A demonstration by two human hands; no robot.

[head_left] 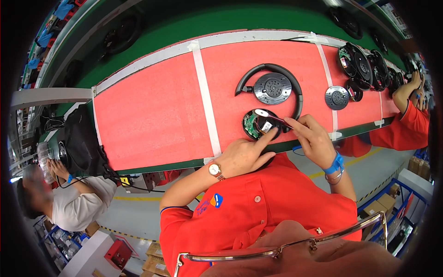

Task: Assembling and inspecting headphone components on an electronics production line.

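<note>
At the near edge of the red padded mat (pixel 152 115), an open black headphone ear cup with a green circuit board showing inside (pixel 259 124) lies flat, joined to a curved black headband (pixel 295 90) that arcs away to the far side around a second, grey perforated round ear cup (pixel 272 88). The left hand (pixel 244 156) rests against the near rim of the open cup, its forefinger stretched along the cup's side to steady it; the fingers are loosely curled, not closed around anything. The right hand (pixel 313 135) pinches a small pale, flat part (pixel 267 114) narrowly between thumb and fingertips and holds it over the board.

The main risk, as I judge it, is that the cup sits so close to the mat's near edge that a sideways push from either hand could slide it off toward the lap. The pinch on the small part looks light; a slip could drop it onto the exposed board or tug on whatever wiring joins it, which is too small to make out. To the right, a loose grey round speaker disc (pixel 337 97) lies well apart, so a sweep of the right wrist is unlikely to reach it. Farther right, another person's orange sleeve (pixel 406 124) works at a row of black round ear cup assemblies (pixel 364 67).
</note>
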